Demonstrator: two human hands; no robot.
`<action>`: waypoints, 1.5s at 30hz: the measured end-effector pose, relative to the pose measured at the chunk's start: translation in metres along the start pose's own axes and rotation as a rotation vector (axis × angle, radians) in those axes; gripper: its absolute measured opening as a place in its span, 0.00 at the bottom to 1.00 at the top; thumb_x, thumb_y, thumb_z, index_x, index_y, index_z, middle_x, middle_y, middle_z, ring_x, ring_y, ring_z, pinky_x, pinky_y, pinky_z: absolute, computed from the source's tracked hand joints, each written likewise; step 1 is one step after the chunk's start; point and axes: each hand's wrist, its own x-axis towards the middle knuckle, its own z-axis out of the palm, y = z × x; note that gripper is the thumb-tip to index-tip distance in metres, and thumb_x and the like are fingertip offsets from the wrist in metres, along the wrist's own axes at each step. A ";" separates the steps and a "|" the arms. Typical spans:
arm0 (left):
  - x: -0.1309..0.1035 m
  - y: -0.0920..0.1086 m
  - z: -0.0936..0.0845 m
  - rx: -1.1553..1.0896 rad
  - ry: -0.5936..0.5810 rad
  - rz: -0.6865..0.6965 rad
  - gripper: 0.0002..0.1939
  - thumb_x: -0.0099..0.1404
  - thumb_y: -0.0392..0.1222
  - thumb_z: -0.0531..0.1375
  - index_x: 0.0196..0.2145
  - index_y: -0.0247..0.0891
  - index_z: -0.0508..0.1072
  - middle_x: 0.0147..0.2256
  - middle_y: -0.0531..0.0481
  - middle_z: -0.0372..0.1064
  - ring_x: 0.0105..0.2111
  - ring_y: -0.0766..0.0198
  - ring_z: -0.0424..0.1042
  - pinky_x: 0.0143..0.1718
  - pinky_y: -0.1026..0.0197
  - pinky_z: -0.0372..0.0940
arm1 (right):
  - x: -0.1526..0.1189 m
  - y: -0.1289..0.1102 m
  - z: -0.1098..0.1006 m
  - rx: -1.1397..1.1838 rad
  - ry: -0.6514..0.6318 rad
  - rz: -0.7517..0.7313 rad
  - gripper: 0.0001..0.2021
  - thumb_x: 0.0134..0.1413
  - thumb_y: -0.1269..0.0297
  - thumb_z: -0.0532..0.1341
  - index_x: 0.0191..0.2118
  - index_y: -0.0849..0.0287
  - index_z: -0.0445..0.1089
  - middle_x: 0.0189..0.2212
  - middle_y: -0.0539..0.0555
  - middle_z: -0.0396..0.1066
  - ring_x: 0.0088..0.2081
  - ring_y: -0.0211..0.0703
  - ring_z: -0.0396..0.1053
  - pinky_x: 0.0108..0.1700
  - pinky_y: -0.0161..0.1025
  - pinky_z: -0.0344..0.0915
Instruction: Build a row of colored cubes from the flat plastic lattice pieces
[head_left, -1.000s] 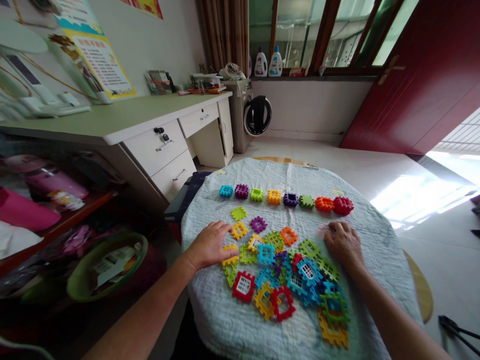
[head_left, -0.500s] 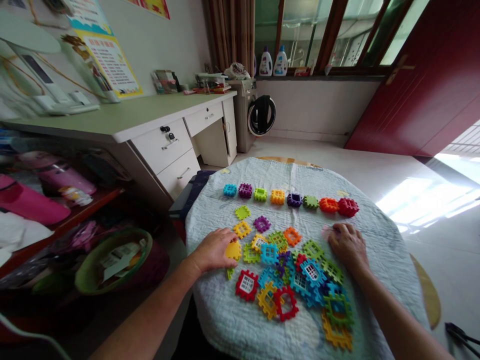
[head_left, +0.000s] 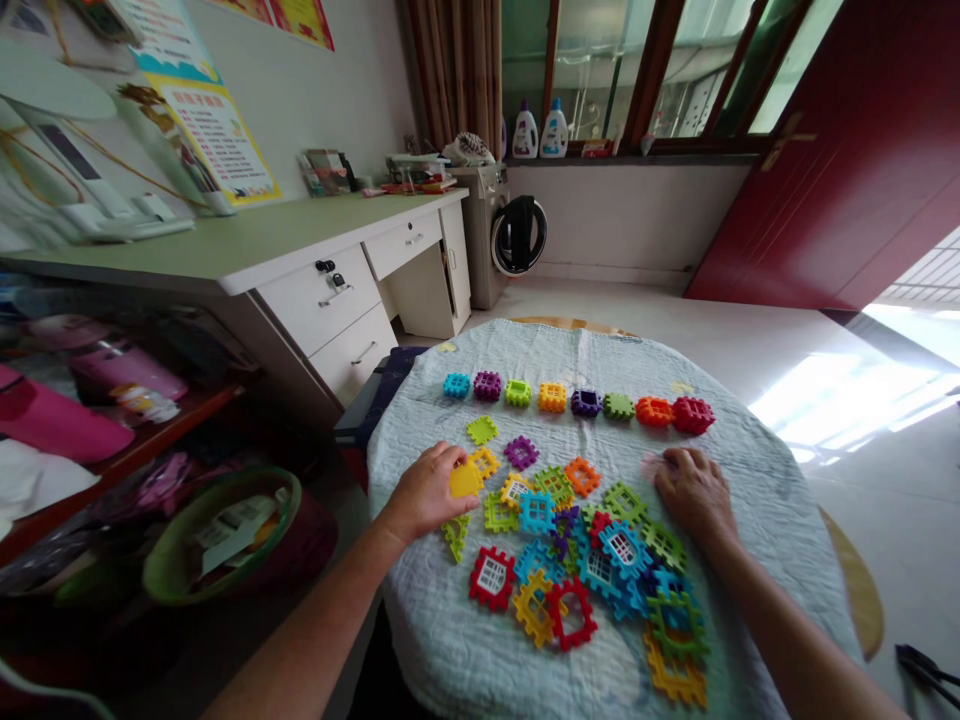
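Observation:
Between the thumb and fingers of my left hand (head_left: pixel 427 492) is a solid yellow building tile (head_left: pixel 466 478), held at the left of the loose pieces. A yellow frame tile (head_left: pixel 486 462) lies just behind it, and a green triangular tile (head_left: pixel 455 536) lies below the hand. My right hand (head_left: pixel 696 488) rests on the cloth with its fingers curled; whatever is under them is hidden. Beside it lie green window tiles (head_left: pixel 625 502). Blue tiles (head_left: pixel 624 546), a red window tile (head_left: pixel 493 577) and a red frame tile (head_left: pixel 571 612) lie in the heap between my hands.
A row of assembled cubes, including a yellow cube (head_left: pixel 552 398) and a red block (head_left: pixel 693 415), stands toward the back of the cloth-covered round table (head_left: pixel 622 365). A desk (head_left: pixel 315 235) stands at left, with a bin (head_left: pixel 225 540) on the floor.
My left hand has lifted the yellow tile slightly up and away from me, uncovering more of the green triangular tile. My right hand stays in place. The view has shifted slightly.

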 end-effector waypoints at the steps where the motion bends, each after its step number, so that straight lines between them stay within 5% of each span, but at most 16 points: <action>1: 0.003 0.002 0.002 -0.001 0.041 -0.014 0.20 0.50 0.45 0.69 0.38 0.40 0.68 0.40 0.48 0.67 0.43 0.56 0.69 0.46 0.57 0.65 | 0.000 0.000 0.000 0.000 0.006 -0.003 0.16 0.59 0.60 0.52 0.48 0.59 0.69 0.48 0.59 0.69 0.47 0.52 0.64 0.51 0.48 0.58; 12: 0.033 0.013 0.033 0.143 0.139 -0.142 0.26 0.53 0.51 0.69 0.46 0.38 0.69 0.45 0.42 0.68 0.47 0.52 0.69 0.50 0.55 0.63 | 0.001 0.003 0.002 -0.013 -0.021 0.006 0.16 0.60 0.59 0.52 0.48 0.59 0.69 0.49 0.59 0.69 0.48 0.53 0.64 0.51 0.48 0.58; 16: 0.032 0.014 0.032 0.189 0.082 -0.172 0.29 0.54 0.54 0.68 0.49 0.37 0.69 0.46 0.42 0.68 0.48 0.52 0.69 0.51 0.56 0.63 | 0.001 0.001 0.000 -0.008 -0.011 0.001 0.16 0.59 0.60 0.53 0.48 0.59 0.69 0.48 0.59 0.69 0.47 0.53 0.64 0.50 0.48 0.58; 23: 0.031 0.017 0.028 0.204 0.048 -0.213 0.18 0.55 0.51 0.66 0.40 0.39 0.72 0.43 0.44 0.70 0.45 0.54 0.70 0.47 0.58 0.64 | 0.000 0.002 0.002 0.009 -0.005 0.006 0.15 0.58 0.60 0.53 0.47 0.58 0.69 0.48 0.59 0.69 0.47 0.52 0.64 0.50 0.47 0.58; 35: 0.043 0.007 0.026 0.262 0.022 -0.061 0.15 0.51 0.51 0.65 0.34 0.41 0.74 0.37 0.45 0.71 0.41 0.50 0.71 0.42 0.53 0.66 | 0.000 0.002 0.002 0.022 -0.001 0.004 0.14 0.58 0.62 0.54 0.47 0.58 0.69 0.47 0.58 0.69 0.47 0.51 0.64 0.49 0.47 0.58; 40: 0.043 0.000 0.025 0.164 0.058 0.001 0.15 0.49 0.48 0.67 0.33 0.41 0.73 0.35 0.47 0.71 0.39 0.53 0.71 0.44 0.54 0.66 | 0.000 0.001 0.000 0.027 -0.001 -0.002 0.14 0.58 0.62 0.54 0.47 0.58 0.69 0.46 0.58 0.69 0.47 0.51 0.64 0.49 0.47 0.58; 45: 0.041 0.001 0.013 -0.168 0.042 0.069 0.18 0.49 0.44 0.66 0.39 0.39 0.73 0.39 0.48 0.71 0.40 0.58 0.72 0.45 0.57 0.67 | 0.000 0.001 0.001 0.023 -0.015 0.011 0.14 0.59 0.61 0.54 0.47 0.58 0.68 0.47 0.58 0.68 0.47 0.51 0.63 0.49 0.46 0.57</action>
